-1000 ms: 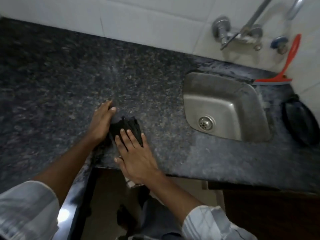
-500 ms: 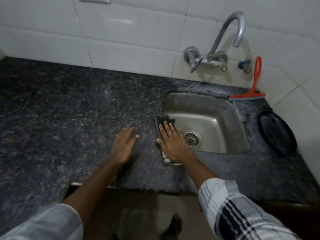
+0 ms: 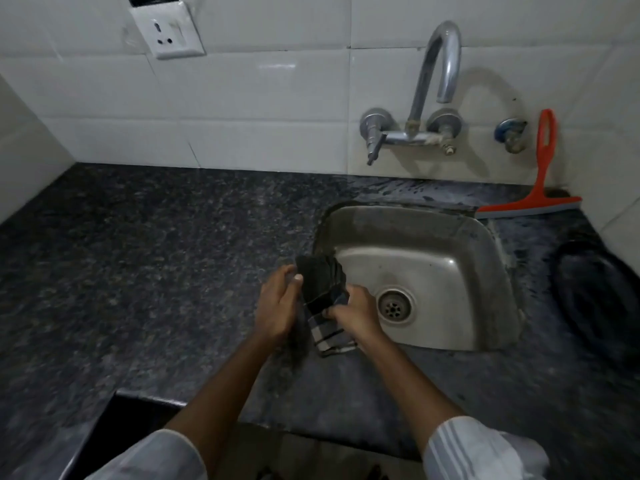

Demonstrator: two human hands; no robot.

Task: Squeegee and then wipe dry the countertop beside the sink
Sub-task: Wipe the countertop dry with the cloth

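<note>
1. Change: half a second ago the right hand (image 3: pixel 356 311) was pressing the cloth (image 3: pixel 323 292) flat on the countertop (image 3: pixel 156 271) by the sink's left rim, with the left hand (image 3: pixel 278 304) spread on bare stone. Now both hands are lifting the cloth and bunching it at the sink (image 3: pixel 485 271) edge.
2. Grip: right fingers are closing around the cloth's lower striped end; the left hand is cupping its left side, thumb against the fabric. Both are clamped on it.
3. Meaning, judged: wipe pass beside the sink is pausing; cloth is probably getting refolded or wrung over the basin. Squeegee step looks done, since the squeegee (image 3: pixel 540 174) is parked against the wall behind the sink, blade on the counter.
4. Droplets are still showing on the counter behind the sink, so drying looks unfinished.
5. Counts: one cloth, one squeegee, one sink, one tap (image 3: pixel 433 74), one wall socket (image 3: pixel 168 29), one dark round pan-like item (image 3: pixel 595 289) far right, two hands.
</note>
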